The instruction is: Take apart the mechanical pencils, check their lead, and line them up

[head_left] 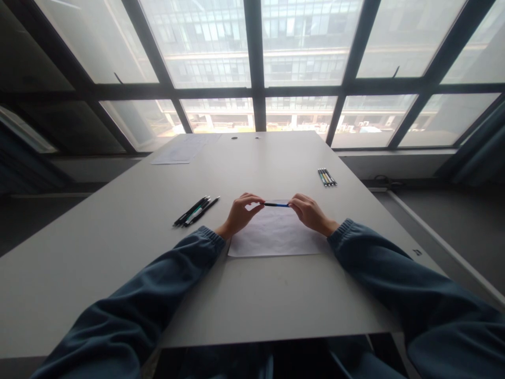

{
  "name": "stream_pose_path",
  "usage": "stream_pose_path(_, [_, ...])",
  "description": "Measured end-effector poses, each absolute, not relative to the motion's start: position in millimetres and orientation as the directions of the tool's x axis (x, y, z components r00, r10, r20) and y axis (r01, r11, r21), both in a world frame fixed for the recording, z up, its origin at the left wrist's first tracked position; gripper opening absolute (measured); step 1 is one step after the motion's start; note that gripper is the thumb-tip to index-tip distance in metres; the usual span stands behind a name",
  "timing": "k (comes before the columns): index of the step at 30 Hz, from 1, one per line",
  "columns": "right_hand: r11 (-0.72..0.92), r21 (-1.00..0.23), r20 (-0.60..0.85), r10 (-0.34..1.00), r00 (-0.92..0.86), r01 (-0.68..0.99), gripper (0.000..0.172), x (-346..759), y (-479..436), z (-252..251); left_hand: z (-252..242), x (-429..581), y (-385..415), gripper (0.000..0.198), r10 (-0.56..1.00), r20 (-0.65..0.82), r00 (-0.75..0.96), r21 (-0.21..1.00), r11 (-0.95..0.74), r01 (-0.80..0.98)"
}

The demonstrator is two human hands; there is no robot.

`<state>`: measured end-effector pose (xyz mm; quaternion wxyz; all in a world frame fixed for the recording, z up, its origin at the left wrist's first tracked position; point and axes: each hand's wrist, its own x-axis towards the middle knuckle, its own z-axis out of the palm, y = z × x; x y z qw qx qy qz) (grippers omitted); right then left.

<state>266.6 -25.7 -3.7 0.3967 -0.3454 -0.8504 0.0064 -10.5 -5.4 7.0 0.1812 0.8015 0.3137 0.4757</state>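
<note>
A blue and black pen (277, 205) is held level between my two hands, above a sheet of white paper (276, 237). My left hand (241, 210) pinches its black end between thumb and fingertips. At the blue end, my right hand (310, 211) closes its thumb and fingers round the tip, which is hidden. Left of my left hand lies a loose pile of several pens (195, 211), mostly black, with some green and white. Farther off to the right, several pens (327, 177) lie side by side in a neat row.
The long white table (272, 300) reaches toward large windows (300, 42). More paper sheets (177, 150) lie at its far left. Near the far edge is a small dark round piece (234, 138). A small dark mark (417, 252) shows by the right edge.
</note>
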Motion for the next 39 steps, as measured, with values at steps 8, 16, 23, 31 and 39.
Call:
stream_pose_path(8, [0.747, -0.294, 0.671, 0.605, -0.427, 0.596, 0.03, 266.4, -23.9, -5.6, 5.1, -11.4, -1.8, 0.057, 0.661, 0.638, 0.396, 0.554, -0.751, 0.359])
stream_pose_path(16, [0.753, -0.305, 0.677, 0.602, -0.423, 0.583, 0.029, 266.3, -24.4, -5.8, 2.1, -13.5, 0.1, 0.053, 0.763, 0.559, 0.324, 0.591, -0.641, 0.49])
stream_pose_path(23, [0.759, -0.282, 0.68, 0.589, -0.436, 0.586, 0.03, 265.5, -26.6, -3.2, 2.6, -13.4, -3.4, 0.059, 0.771, 0.533, 0.35, 0.613, -0.636, 0.469])
stream_pose_path(31, [0.765, -0.273, 0.679, 0.583, -0.447, 0.583, 0.033, 265.7, -26.4, -3.6, 4.4, -12.3, -3.2, 0.049, 0.741, 0.565, 0.363, 0.588, -0.67, 0.454])
stream_pose_path(39, [0.759, -0.286, 0.672, 0.593, -0.443, 0.585, 0.031, 267.8, -24.7, -6.1, 3.0, -12.5, -3.2, 0.034, 0.711, 0.599, 0.369, 0.556, -0.7, 0.448])
